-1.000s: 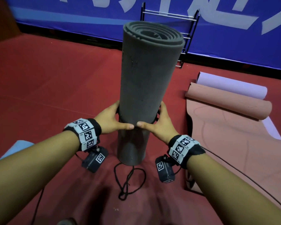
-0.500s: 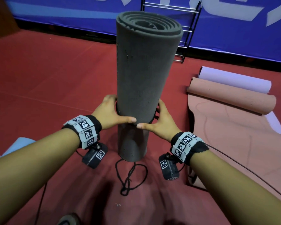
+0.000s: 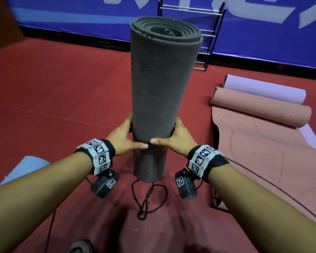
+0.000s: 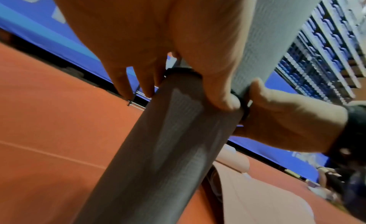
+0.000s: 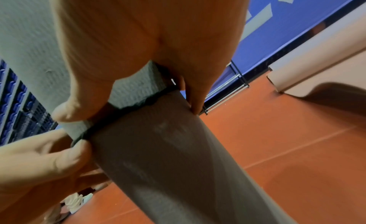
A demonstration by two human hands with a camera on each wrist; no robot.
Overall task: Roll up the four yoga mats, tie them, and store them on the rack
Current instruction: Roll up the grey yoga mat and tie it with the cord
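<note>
While both the left hand [image 3: 125,138] and right hand [image 3: 179,138] clasp the upright dark-grey rolled foam yoga mat [image 3: 162,84], tying is under way; next, seat its black band [image 5: 126,117].

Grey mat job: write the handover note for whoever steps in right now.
Left hand and right hand: both grip the upright rolled grey mat, thumbs on the black band around it.
Loose black cord lies on the floor at its base.
Done: grey mat rolled.
Left: finish tying it; pink mat and lilac mat only partly rolled, blue mat at left; all go to the rack.
</note>
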